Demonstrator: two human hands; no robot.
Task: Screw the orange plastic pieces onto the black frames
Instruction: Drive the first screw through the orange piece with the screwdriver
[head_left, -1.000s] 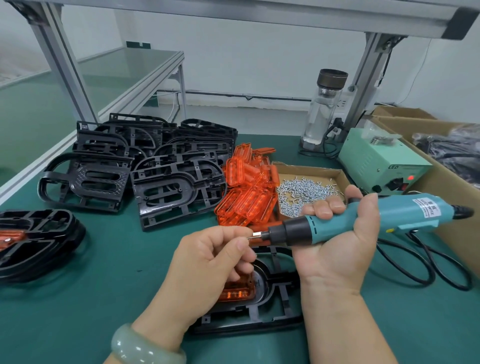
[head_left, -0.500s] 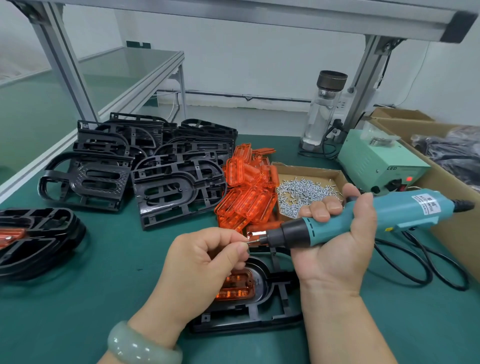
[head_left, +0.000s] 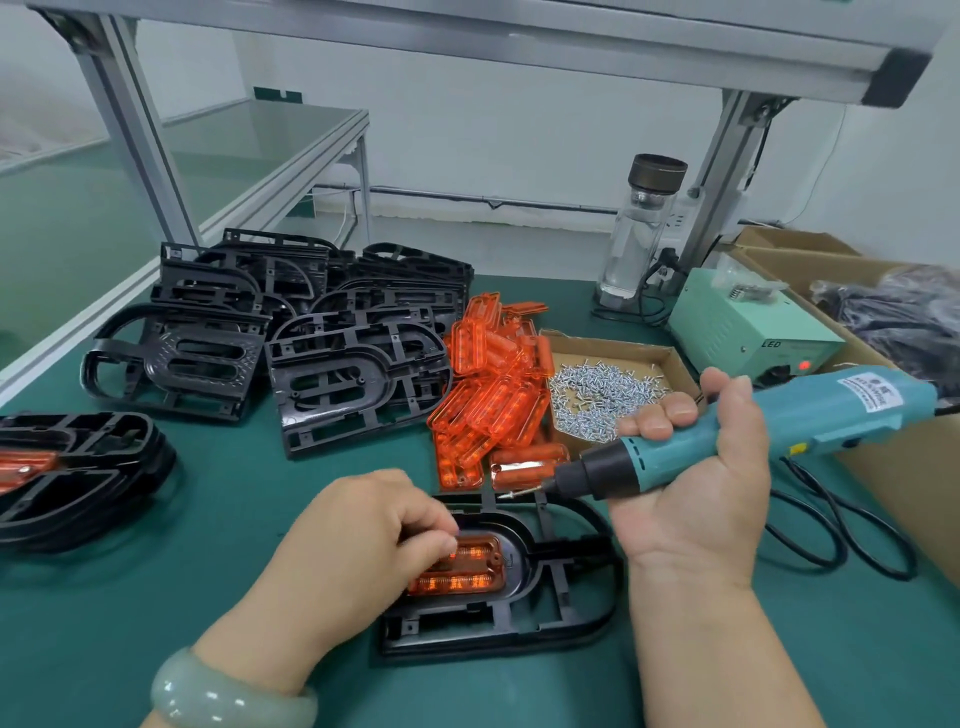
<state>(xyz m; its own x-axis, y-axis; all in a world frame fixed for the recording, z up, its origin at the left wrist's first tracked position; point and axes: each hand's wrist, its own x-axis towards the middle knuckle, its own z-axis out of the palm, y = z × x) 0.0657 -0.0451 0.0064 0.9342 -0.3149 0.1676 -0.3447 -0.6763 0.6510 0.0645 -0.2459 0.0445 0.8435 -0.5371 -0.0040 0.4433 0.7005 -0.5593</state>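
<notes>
Our left hand (head_left: 358, 545) held the orange piece (head_left: 460, 571) in its black frame (head_left: 519, 626) with curled fingers. Our right hand (head_left: 696, 483) gripped the electric screwdriver (head_left: 769, 421). If the piece shifted, we risked a crooked screw.

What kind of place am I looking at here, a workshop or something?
Most likely a small factory assembly bench. Stacks of identical black frames, a heap of orange pieces and a box of screws lie on the green table, and the right hand grips a corded electric screwdriver.
</notes>
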